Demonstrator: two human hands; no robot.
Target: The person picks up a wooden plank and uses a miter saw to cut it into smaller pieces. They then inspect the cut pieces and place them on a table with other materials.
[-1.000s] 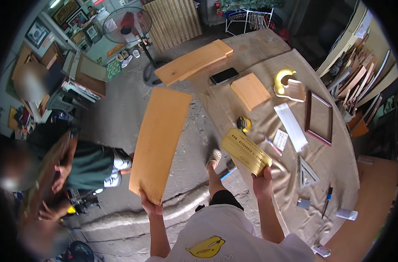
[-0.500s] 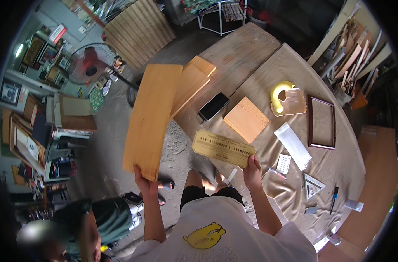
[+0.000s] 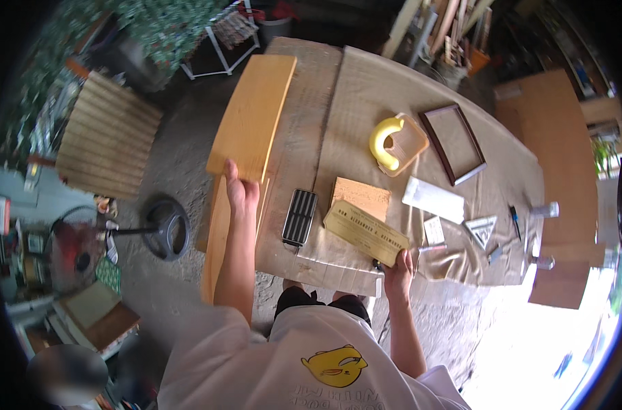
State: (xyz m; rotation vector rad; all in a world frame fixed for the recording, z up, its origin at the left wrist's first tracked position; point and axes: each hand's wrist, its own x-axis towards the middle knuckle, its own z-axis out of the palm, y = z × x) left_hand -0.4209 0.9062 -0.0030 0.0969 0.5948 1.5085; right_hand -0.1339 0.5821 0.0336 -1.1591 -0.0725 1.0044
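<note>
My left hand (image 3: pixel 242 195) grips the near end of a light wooden board (image 3: pixel 251 109), held over other planks (image 3: pixel 222 260) along the table's left edge; I cannot tell whether they touch. My right hand (image 3: pixel 397 272) pinches the right end of a gold engraved plaque (image 3: pixel 364 229). The plaque overlaps a small wood block (image 3: pixel 358 191) from this view. A black phone (image 3: pixel 299 215) lies between my hands. Behind the block are a curved yellow object (image 3: pixel 386 143) and a small tan tray (image 3: pixel 413 140).
The cloth-covered table (image 3: pixel 355 92) also bears an empty dark frame (image 3: pixel 452 143), white strip (image 3: pixel 434 198), triangle ruler (image 3: pixel 480 231) and pen. A standing fan (image 3: pixel 75 249) and corrugated panel (image 3: pixel 109 133) are left. A blurred person (image 3: pixel 68 376) is at lower left. Scrap wood stands at the back.
The view has turned right toward the table. My left hand has carried the board forward, over the stacked planks. The plaque stays in my right hand. The co-worker is now mostly out of frame.
</note>
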